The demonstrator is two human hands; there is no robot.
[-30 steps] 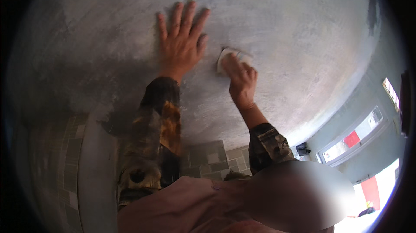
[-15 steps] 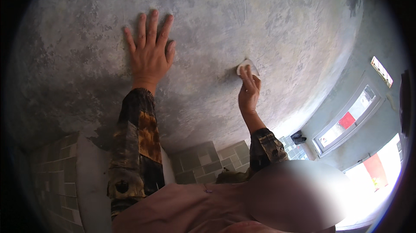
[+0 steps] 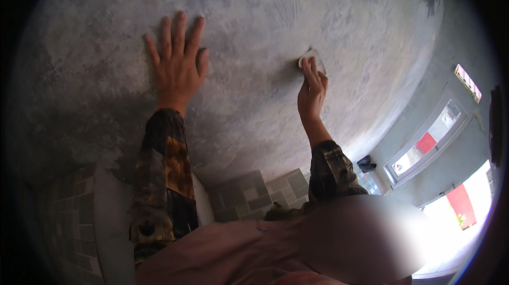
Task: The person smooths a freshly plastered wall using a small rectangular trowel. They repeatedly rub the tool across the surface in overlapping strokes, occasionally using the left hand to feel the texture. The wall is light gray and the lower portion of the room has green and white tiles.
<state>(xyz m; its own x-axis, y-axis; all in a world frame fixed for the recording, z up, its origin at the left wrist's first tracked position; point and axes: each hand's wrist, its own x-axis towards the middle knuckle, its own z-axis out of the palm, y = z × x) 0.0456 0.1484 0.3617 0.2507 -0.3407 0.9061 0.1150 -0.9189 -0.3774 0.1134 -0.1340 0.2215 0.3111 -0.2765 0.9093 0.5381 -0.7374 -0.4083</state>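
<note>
A mottled grey plastered surface [image 3: 244, 25] fills most of the view, with paler and darker patches. My left hand [image 3: 177, 67] lies flat on it at the left, fingers spread and nothing held. Farther right, my right hand [image 3: 314, 91] has its fingers closed on a small whitish rounded pad [image 3: 303, 61], which is pressed against the surface. Whether the pad is sandpaper, a scraper or something else, I cannot tell. Both forearms wear dark patterned sleeves [image 3: 177, 163].
Grey-green brick-patterned tiles [image 3: 289, 189] line the lower wall, with more tiles [image 3: 71, 221] at the left. On the right are a framed window [image 3: 429, 142], a narrow opening [image 3: 468, 83] and a bright doorway [image 3: 461, 216]. A dark object [image 3: 366, 164] sits near the window.
My right hand has slid up and slightly right across the surface with the whitish pad. My left hand stays flat in nearly the same place.
</note>
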